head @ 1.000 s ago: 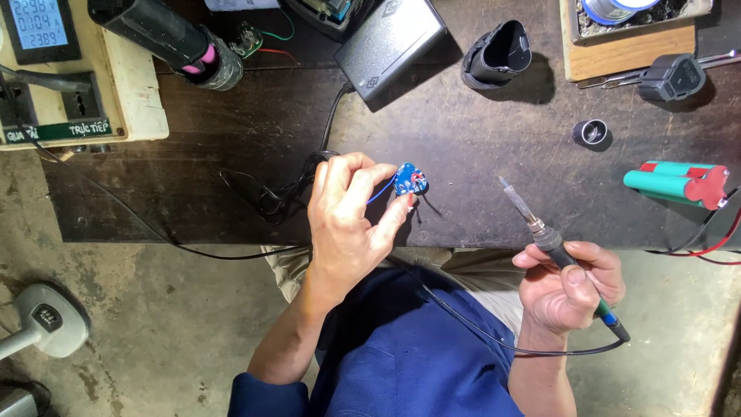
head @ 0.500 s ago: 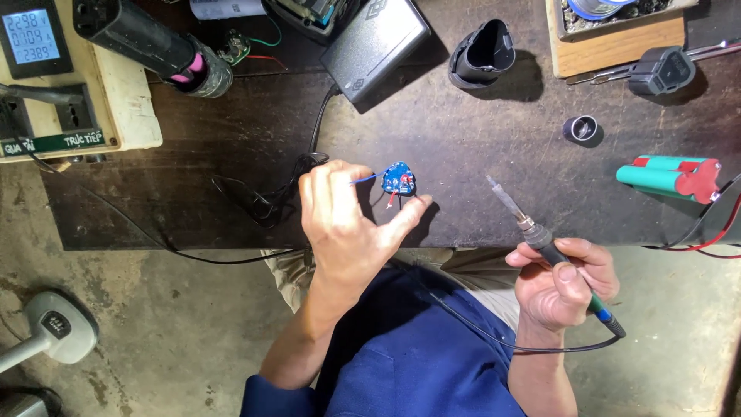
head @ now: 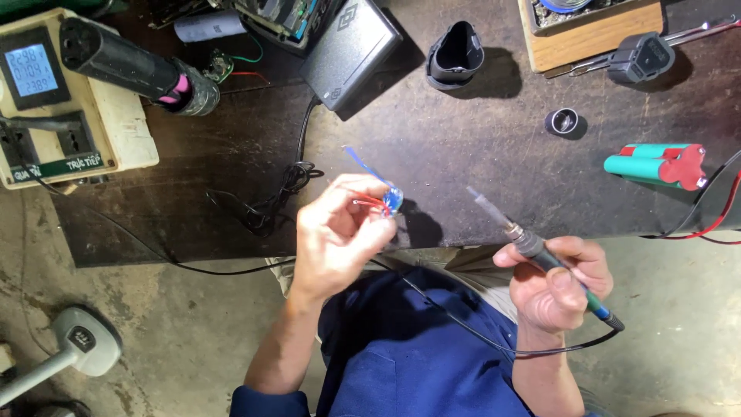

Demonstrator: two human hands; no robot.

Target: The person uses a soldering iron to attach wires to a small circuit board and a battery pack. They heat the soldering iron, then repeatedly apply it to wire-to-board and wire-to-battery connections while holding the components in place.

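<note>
My left hand [head: 336, 235] pinches a small blue circuit board [head: 392, 199] with red and blue wires, held edge-on just above the front of the dark workbench [head: 471, 177]. My right hand [head: 557, 282] grips the handle of a soldering iron [head: 517, 235], its tip pointing up and left toward the board, a short gap away. The iron's black cord [head: 463, 324] loops across my blue-clothed lap.
A green and red battery pack [head: 656, 164] lies at the right. A black power adapter [head: 349, 52], black plastic housing [head: 455, 54], small round cap [head: 563, 122], wooden box [head: 590, 31], meter and socket box [head: 54, 93] and dark cylindrical tool [head: 127, 66] sit further back.
My left hand has turned the blue board from flat to edge-on and lifted it slightly. The right hand with the soldering iron has stayed about where it was.
</note>
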